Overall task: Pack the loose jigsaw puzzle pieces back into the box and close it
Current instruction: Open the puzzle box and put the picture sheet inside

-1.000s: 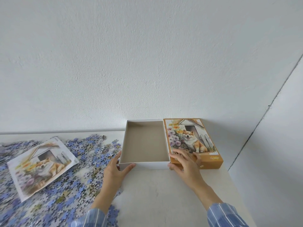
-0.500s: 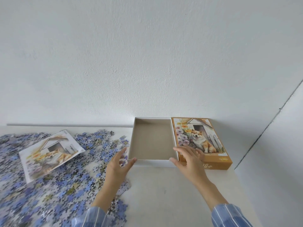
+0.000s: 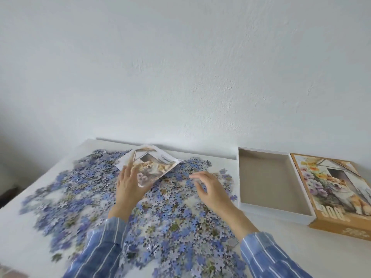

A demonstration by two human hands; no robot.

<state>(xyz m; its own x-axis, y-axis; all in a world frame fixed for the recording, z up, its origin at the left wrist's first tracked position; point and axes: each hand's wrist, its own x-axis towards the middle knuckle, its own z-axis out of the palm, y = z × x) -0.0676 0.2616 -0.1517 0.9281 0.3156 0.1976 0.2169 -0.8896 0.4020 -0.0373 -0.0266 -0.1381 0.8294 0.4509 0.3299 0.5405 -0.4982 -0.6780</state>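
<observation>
- Noted puzzle pieces [image 3: 140, 217] heaped loose on table [image 3: 24, 247], left of empty box [image 3: 273, 181]; lid [image 3: 337, 189] just beside it.
- Left hand [image 3: 128, 187] on picture sheet [image 3: 152, 167], fingers straight; pinching or not, cannot tell through blur.
- Right hand [image 3: 212, 189] over heap, fingers loosely curled, holding nothing.
- Risk of flicking pieces off table edge when lifting sheet.
- Risk of spilling short of box if scooping too much.

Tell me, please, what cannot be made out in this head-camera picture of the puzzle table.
All in the head view:
Lid: right side cut off by the frame edge.
Puzzle pieces: motion blur smears single shapes; some lie hidden under the picture sheet.
Left hand: blur hides whether it grips the sheet or only touches it.
Right hand: fingertips blurred; holding a piece or not, cannot tell.
</observation>
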